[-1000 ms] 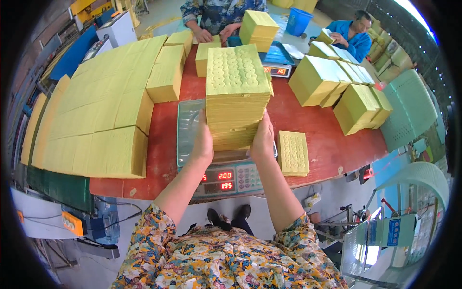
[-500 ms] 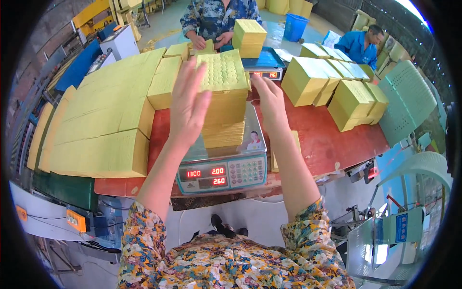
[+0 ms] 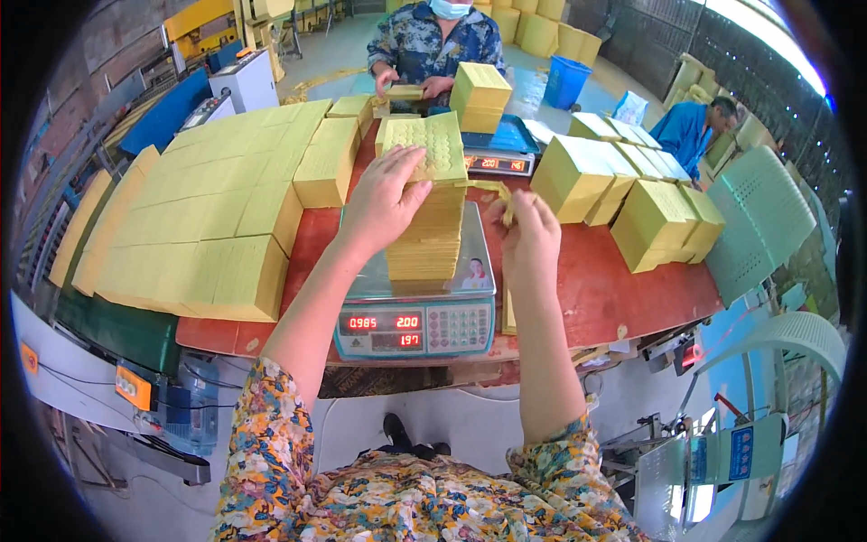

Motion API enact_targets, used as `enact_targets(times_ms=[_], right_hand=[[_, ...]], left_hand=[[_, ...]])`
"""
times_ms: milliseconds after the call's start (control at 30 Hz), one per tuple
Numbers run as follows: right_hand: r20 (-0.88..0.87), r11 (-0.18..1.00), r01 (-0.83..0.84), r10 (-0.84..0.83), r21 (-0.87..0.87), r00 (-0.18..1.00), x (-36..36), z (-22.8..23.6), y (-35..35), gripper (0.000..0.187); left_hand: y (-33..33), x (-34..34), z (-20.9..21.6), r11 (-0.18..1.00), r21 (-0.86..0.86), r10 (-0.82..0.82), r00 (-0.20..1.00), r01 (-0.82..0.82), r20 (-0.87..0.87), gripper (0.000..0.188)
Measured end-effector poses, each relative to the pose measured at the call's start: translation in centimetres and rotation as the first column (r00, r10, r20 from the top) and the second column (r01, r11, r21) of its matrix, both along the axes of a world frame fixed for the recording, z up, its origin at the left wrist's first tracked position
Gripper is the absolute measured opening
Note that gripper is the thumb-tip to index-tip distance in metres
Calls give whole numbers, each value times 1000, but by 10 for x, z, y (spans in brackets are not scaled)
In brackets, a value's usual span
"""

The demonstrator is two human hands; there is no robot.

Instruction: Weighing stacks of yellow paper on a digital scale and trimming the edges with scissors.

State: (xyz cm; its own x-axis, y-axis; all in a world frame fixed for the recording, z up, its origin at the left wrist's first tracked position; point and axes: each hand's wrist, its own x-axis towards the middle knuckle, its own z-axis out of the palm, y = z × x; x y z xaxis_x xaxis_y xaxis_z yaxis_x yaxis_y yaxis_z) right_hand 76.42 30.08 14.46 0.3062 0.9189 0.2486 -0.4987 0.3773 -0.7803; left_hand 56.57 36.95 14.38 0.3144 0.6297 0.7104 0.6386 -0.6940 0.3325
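A tall stack of yellow paper (image 3: pixel 424 235) stands on the pan of a digital scale (image 3: pixel 402 332) in front of me; its top face is embossed with a wavy pattern. My left hand (image 3: pixel 384 194) lies against the upper left edge of the stack, fingers stretched forward over the top. To the right of the stack, my right hand (image 3: pixel 530 226) is closed in a pinch. A yellow paper strip (image 3: pixel 488 184) runs from the stack's upper right side into those fingers. Part of the stack's left side is hidden behind my left hand.
Rows of yellow paper blocks (image 3: pixel 181 217) cover the left side of the red table (image 3: pixel 623 303). More blocks (image 3: pixel 578 181) stand at the right. Across the table a co-worker (image 3: pixel 433 45) holds a yellow bundle beside a second scale (image 3: pixel 501 163). Another person in blue (image 3: pixel 686 135) bends at far right.
My left hand has come down onto the stack's edge. My right hand has closed from open on the yellow strip, farther right and lower. The scale's display has changed. The co-worker has raised a bundle.
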Motion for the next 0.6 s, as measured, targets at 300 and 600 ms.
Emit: enact_targets(times_ms=[300, 600], right_hand=[[177, 996, -66, 76, -66, 981, 7, 0, 24, 33], [467, 979, -103, 176, -177, 867, 12, 10, 52, 19]], left_hand=[[13, 0, 1, 995, -3, -98, 991, 99, 87, 29], [16, -5, 3, 995, 83, -56, 997, 52, 45, 24]])
